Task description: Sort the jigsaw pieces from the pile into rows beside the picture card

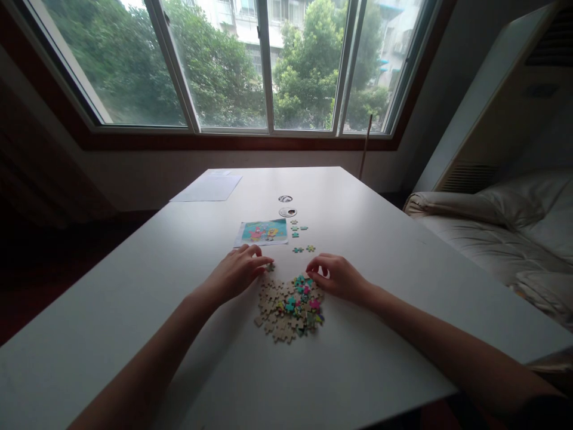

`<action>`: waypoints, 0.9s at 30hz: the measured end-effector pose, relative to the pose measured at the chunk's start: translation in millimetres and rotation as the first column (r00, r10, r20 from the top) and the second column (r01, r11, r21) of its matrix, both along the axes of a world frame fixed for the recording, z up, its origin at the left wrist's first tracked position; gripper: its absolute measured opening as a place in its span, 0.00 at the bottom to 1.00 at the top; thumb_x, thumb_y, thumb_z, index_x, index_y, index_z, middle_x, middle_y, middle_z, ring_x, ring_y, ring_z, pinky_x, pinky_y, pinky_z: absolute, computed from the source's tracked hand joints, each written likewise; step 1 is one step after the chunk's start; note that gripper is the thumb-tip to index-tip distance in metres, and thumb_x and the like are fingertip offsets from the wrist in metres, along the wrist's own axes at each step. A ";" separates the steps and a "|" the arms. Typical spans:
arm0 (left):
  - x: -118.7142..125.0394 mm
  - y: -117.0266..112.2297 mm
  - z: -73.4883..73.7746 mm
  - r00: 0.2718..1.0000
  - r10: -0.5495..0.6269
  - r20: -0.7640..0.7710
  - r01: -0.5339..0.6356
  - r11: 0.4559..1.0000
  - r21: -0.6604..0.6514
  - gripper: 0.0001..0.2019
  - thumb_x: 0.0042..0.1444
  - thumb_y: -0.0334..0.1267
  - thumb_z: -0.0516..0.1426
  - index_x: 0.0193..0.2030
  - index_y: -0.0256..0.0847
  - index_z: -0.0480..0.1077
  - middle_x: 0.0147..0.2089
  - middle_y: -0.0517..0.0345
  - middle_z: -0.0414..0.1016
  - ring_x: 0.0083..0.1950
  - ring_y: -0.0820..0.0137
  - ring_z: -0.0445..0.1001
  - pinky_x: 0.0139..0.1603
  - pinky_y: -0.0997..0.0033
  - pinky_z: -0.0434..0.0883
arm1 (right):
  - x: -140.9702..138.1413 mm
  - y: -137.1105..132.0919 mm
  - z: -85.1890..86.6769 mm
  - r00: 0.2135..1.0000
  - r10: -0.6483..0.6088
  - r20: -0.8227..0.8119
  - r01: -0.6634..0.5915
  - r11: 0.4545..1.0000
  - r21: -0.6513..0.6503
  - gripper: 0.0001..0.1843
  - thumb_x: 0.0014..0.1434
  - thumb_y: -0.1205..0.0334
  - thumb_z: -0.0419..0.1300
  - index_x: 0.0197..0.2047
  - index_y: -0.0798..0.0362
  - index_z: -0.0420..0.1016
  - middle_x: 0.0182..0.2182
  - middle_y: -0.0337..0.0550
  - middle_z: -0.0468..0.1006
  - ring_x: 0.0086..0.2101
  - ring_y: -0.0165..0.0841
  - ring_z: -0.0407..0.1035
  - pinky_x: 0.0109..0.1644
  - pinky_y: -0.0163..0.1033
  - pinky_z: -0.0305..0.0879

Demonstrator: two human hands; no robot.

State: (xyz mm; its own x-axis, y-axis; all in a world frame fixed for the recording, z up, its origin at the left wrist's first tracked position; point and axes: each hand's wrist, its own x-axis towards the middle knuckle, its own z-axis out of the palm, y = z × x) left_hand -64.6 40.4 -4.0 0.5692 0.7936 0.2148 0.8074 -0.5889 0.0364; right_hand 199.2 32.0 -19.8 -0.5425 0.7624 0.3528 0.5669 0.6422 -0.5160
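Bringing my view down over a smooth white desk [134,292], I find a loose, roughly round heap of jigsaw pieces [280,325] in front of me, between the two forearms. Most lie with a matte, tan, cardboard-like back upward; toward the right side, teal, magenta and yellow printed faces break through. Their outlines are knobbed and notched, and many overlap.

My left hand [235,273] is at the heap's far left edge, index finger stretched out, its tip right at a small, dull-coloured jigsaw piece [270,267]. The gap at those fingers is narrow, but I cannot tell whether they grip the piece. My right hand [341,276] is at the heap's far right edge, thumb and index finger curved into a small ring; whether anything is pinched at the tips, I cannot make out.

Beyond the left hand lies a thin rectangular picture sheet [265,232], showing pink and yellow cartoon figures on teal. Just right of it sit several teal pieces [295,235], with a yellow-centred piece [310,248] nearer me. Farther off, a flat white paper [209,187] rests at the desk's far left corner.
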 end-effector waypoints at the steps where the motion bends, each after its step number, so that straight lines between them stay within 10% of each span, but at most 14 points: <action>1: 0.4 -0.1 0.5 1.000 -0.011 0.002 0.011 1.000 -0.012 0.12 0.56 0.34 0.52 0.45 0.49 0.71 0.41 0.52 0.69 0.41 0.64 0.66 0.41 0.63 0.64 | 0.1 -0.1 0.2 1.000 -0.002 0.000 0.002 1.000 0.001 0.05 0.54 0.65 0.55 0.33 0.53 0.72 0.28 0.38 0.72 0.25 0.24 0.62 0.31 0.30 0.58; 18: -1.5 0.4 -5.7 0.970 0.005 0.245 0.030 0.990 -0.135 0.03 0.51 0.35 0.52 0.31 0.39 0.64 0.33 0.55 0.68 0.37 0.67 0.66 0.38 0.67 0.65 | -0.5 -0.9 -0.1 1.000 0.010 -0.003 -0.010 1.000 0.013 0.05 0.54 0.64 0.55 0.33 0.53 0.72 0.28 0.38 0.72 0.25 0.24 0.62 0.31 0.31 0.58; 27: 37.6 -16.8 0.9 0.808 0.040 0.588 0.155 0.948 -0.277 0.05 0.52 0.35 0.53 0.33 0.37 0.66 0.29 0.60 0.70 0.29 0.76 0.66 0.29 0.77 0.63 | -2.6 -6.7 3.0 1.000 0.027 -0.014 -0.027 0.998 0.048 0.06 0.55 0.65 0.55 0.35 0.53 0.72 0.28 0.39 0.73 0.25 0.24 0.63 0.31 0.31 0.59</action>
State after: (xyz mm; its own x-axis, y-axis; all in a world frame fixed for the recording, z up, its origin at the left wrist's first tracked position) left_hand -27.0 23.6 -3.1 0.4602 0.8430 0.2784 0.5403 -0.5148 0.6657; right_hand 196.7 25.3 -16.7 -0.5573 0.7296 0.3964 0.5416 0.6813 -0.4924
